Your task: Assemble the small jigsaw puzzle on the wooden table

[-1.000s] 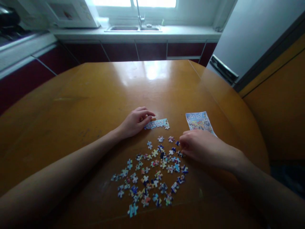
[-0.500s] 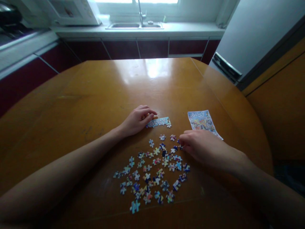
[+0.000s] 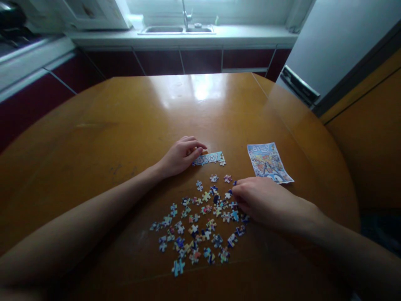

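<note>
Near the middle of the frame the left hand (image 3: 181, 156) lies on the orange wooden counter (image 3: 125, 121) with its fingers (image 3: 196, 147) curled down onto the left end of a short joined strip of puzzle pieces (image 3: 209, 159); they press on it rather than close around it, which looks like a way to keep the strip from sliding while the other hand works. The strip lies flat just above the loose pieces (image 3: 197, 225), set apart from them so that finished work does not mix with the rest. Those loose pieces are spread in a single layer across the lower middle of the frame, mostly face up and not stacked, so each picture fragment can be read at a glance. The right hand (image 3: 263, 202) rests at the right edge of that spread, palm down, fingers bent toward the pieces at its tips; whether it pinches one or only touches them cannot be told, since the fingertips are hidden by the hand itself. Just above and to the right of that hand lies a printed picture sheet (image 3: 269, 162), face up and slightly turned, close enough to serve as a reference for the picture. Along the top of the frame, well apart from the hands, are a sink (image 3: 177, 29) under a window and a pale fridge (image 3: 328, 46) at upper right.
</note>
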`<state>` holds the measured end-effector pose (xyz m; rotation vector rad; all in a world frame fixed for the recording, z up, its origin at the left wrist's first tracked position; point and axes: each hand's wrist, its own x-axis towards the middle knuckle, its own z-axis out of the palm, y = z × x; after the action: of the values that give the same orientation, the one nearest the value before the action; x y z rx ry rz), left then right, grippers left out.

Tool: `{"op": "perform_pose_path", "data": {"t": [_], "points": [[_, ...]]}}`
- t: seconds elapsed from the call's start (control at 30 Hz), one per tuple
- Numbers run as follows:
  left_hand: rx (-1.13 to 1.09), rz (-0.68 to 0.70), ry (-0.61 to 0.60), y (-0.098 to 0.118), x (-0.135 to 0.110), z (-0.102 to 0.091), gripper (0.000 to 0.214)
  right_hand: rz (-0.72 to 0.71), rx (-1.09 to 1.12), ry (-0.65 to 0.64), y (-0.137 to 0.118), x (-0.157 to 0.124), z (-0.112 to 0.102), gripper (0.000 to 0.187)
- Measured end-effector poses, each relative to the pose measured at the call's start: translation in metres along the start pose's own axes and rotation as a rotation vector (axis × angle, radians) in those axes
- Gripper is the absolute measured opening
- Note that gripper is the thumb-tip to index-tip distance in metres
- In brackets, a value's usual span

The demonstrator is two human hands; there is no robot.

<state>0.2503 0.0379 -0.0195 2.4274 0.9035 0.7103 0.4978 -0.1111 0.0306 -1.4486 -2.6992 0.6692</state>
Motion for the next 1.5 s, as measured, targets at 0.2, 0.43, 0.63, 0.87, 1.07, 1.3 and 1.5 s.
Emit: {"op": "perform_pose_path", "data": {"t": [0.2, 0.43, 0.63, 0.87, 1.07, 1.3, 1.5], "points": [[-0.005, 0.007, -0.003, 0.000, 0.000, 0.000, 0.024, 0.050, -0.035, -0.040, -0.002, 0.000, -0.005, 0.017], [0.001, 0.008, -0.001, 0.000, 0.000, 0.000, 0.023, -0.004, -0.003, 0.000, 0.000, -0.001, -0.005, 0.014], [0.000, -0.004, -0.008, 0.001, 0.000, 0.000, 0.024, 0.038, -0.040, -0.026, 0.002, -0.001, -0.005, 0.016], [-0.001, -0.001, 0.001, 0.003, 0.000, 0.000, 0.024, 0.054, -0.027, 0.000, -0.001, 0.002, -0.009, 0.014], [-0.005, 0.006, -0.002, 0.005, 0.000, -0.001, 0.024, 0.023, 0.028, -0.039, 0.000, 0.001, -0.006, 0.017], [-0.014, 0.001, -0.010, 0.003, -0.001, 0.000, 0.024, 0.062, -0.002, -0.003, 0.001, 0.000, -0.007, 0.015], [-0.009, 0.003, -0.003, 0.004, -0.001, 0.000, 0.023, 0.072, 0.036, 0.119, -0.007, 0.013, -0.002, 0.012]]}}
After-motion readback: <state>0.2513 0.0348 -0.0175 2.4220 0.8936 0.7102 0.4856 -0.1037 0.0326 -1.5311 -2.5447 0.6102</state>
